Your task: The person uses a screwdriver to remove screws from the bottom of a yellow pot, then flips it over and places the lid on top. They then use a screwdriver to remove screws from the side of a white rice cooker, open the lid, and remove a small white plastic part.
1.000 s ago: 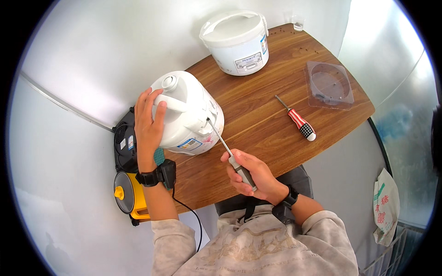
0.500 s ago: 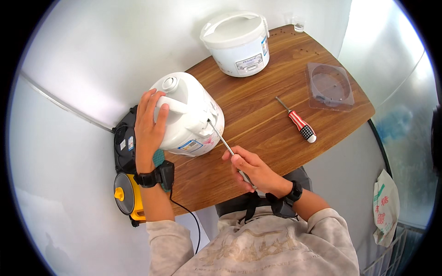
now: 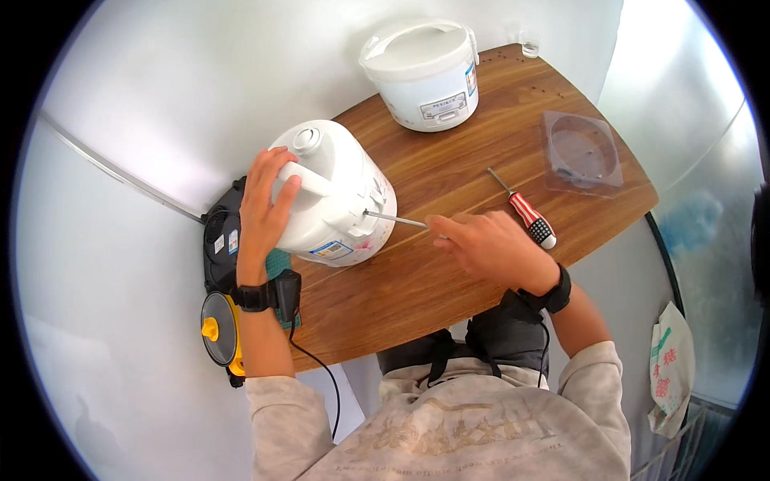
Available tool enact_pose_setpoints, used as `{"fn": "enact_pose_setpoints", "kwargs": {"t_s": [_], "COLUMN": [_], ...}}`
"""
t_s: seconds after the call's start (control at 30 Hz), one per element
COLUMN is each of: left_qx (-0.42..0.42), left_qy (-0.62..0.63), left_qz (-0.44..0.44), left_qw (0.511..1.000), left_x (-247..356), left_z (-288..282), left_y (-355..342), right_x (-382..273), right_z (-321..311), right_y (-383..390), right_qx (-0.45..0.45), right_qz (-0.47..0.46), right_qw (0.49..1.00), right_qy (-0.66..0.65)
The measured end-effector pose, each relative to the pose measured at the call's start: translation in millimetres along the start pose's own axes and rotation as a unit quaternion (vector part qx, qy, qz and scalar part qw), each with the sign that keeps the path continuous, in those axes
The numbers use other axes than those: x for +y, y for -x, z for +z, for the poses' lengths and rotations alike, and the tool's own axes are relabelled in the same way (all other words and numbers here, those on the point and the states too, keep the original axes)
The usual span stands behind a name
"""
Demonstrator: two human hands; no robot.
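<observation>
A white rice cooker (image 3: 341, 164) with a floral side stands tilted toward me at the table's left. My left hand (image 3: 261, 208) is closed around its lid handle, thumb on the near side. In my right hand (image 3: 497, 252) is a screwdriver (image 3: 405, 220), its grip hidden by my fingers. Its metal shaft points left, and the tip meets the latch area on the cooker's side. Another screwdriver (image 3: 529, 216), with a red-and-white striped, dark starred handle, lies on the table to the right of my right hand.
A second white rice cooker (image 3: 433, 84) stands at the back. On the wooden table (image 3: 481, 152) are a clear plastic tray (image 3: 585, 152), a small clear cup (image 3: 530, 50) and scattered small dark bits. Black and yellow appliances (image 3: 220, 244) sit at the left. A printed bag (image 3: 672, 365) hangs at right.
My right hand has swung up and to the right, turning palm down, so the screwdriver now lies nearly level. Its tip stays at the cooker's latch area. My left hand keeps its hold.
</observation>
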State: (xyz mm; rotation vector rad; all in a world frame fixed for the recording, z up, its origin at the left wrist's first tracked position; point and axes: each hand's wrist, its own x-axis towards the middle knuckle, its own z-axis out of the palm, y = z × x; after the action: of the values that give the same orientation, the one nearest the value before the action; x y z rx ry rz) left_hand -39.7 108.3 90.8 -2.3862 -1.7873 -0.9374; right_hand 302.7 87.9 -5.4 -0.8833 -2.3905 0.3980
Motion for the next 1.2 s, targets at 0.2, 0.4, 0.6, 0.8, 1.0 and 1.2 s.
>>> {"fn": "enact_pose_setpoints", "kwargs": {"t_s": [0.2,0.4,0.6,0.8,1.0,1.2], "left_qx": [-0.019,-0.047,-0.118,-0.110,-0.123,-0.114], "left_qy": [0.009,0.013,0.044,0.019,0.158,0.191], "left_qz": [-0.002,0.011,-0.028,-0.068,-0.185,-0.173], "left_qw": [1.000,0.999,0.992,0.991,0.962,0.959], "left_x": [-4,-9,-8,-44,-51,-55], "left_z": [-2,-8,-28,-25,-5,-1], "left_y": [-1,-3,-15,-56,-65,-61], "right_x": [-6,-3,-12,-49,-86,-93], "right_z": [-23,-29,1,38,53,58], "right_y": [-10,-14,7,17,16,17], "right_qx": [0.053,0.050,0.132,-0.022,-0.022,-0.039], "right_qz": [-0.072,-0.098,0.007,0.248,0.287,0.275], "right_qw": [0.970,0.965,0.990,0.707,0.511,0.505], "right_qy": [0.228,0.240,-0.056,-0.662,-0.810,-0.817]}}
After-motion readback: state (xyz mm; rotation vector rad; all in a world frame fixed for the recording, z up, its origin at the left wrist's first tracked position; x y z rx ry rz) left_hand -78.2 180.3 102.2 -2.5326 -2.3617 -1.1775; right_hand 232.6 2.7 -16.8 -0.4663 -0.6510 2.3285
